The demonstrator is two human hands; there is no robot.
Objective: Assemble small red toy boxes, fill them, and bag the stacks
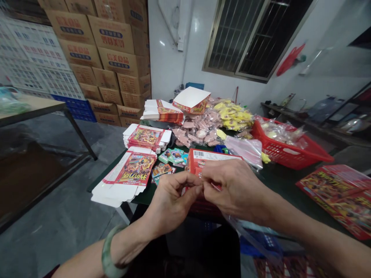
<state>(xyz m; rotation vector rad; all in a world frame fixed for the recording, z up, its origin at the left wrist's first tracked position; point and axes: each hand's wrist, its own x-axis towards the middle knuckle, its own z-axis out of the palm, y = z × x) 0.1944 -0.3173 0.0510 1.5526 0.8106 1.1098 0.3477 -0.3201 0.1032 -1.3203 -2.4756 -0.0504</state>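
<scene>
My left hand (171, 200) and my right hand (234, 189) meet in front of me, fingers pinched together at the near edge of a red printed carton (203, 158) on the dark green table (278, 177). What the fingertips pinch is hidden between them. A clear plastic bag (243, 231) hangs below my right hand. A green bangle (108, 253) sits on my left wrist.
Stacks of flat printed carton blanks (127, 177) lie at the table's left. Small cards (174, 156), pink packets (199, 133), yellow packets (234, 116) and a red basket (290, 152) lie behind. More red cartons (339, 193) sit right. Stacked cardboard boxes (110, 58) line the wall.
</scene>
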